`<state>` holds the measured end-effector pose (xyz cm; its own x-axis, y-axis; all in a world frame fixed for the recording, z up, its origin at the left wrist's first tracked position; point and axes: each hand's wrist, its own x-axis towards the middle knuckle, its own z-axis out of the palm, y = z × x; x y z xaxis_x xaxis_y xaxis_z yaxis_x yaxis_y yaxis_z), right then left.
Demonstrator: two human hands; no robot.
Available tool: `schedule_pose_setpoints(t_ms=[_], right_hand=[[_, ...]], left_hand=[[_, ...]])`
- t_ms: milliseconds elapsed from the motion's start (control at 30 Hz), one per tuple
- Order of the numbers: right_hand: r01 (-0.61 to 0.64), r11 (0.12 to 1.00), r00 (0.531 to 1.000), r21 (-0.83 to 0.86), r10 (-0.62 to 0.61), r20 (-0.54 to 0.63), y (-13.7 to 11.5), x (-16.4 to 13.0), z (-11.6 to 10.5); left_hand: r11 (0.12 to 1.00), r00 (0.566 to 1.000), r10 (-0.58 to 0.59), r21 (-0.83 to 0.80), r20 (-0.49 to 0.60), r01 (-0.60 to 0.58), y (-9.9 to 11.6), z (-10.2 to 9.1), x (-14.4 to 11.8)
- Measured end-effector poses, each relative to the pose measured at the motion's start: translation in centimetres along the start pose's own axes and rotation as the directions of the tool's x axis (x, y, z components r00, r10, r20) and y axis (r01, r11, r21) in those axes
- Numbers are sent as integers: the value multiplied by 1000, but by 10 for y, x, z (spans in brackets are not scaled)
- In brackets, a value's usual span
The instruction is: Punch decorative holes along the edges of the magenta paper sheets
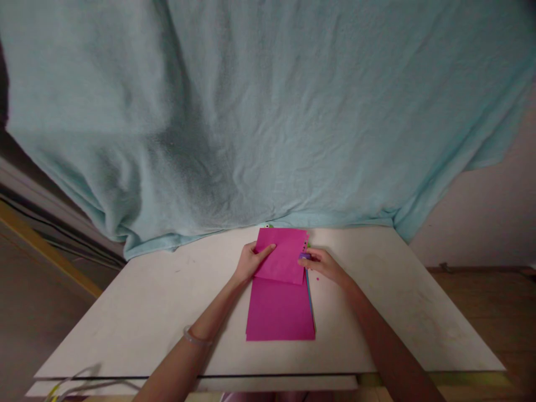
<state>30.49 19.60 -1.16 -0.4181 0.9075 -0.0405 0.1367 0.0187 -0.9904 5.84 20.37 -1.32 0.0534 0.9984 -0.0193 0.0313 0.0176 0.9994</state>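
Pale-blue cloth [268, 111] hangs behind a white table [138, 312] bearing pink paper [280, 310]

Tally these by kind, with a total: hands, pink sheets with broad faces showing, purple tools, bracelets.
Left hand and right hand: 2
Upper pink sheet and lower pink sheet: 2
Purple tool: 1
Bracelet: 1
Total: 6
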Motion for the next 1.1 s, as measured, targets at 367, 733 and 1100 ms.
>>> schedule_pose_setpoints(t_ms=[367, 733, 1100], right_hand=[[38, 999, 999, 28, -37, -29, 4, -1, 3], [74, 997, 994, -6, -74, -79, 10, -1, 6], [62, 998, 990, -14, -63, -123, 10, -1, 5]], left_hand=[[999, 1000, 2, -42, -8, -2, -1, 2, -1], [999, 1000, 8, -32, -14, -8, -1, 3, -1], [1000, 1000, 19, -25, 2, -19, 2, 4, -3]])
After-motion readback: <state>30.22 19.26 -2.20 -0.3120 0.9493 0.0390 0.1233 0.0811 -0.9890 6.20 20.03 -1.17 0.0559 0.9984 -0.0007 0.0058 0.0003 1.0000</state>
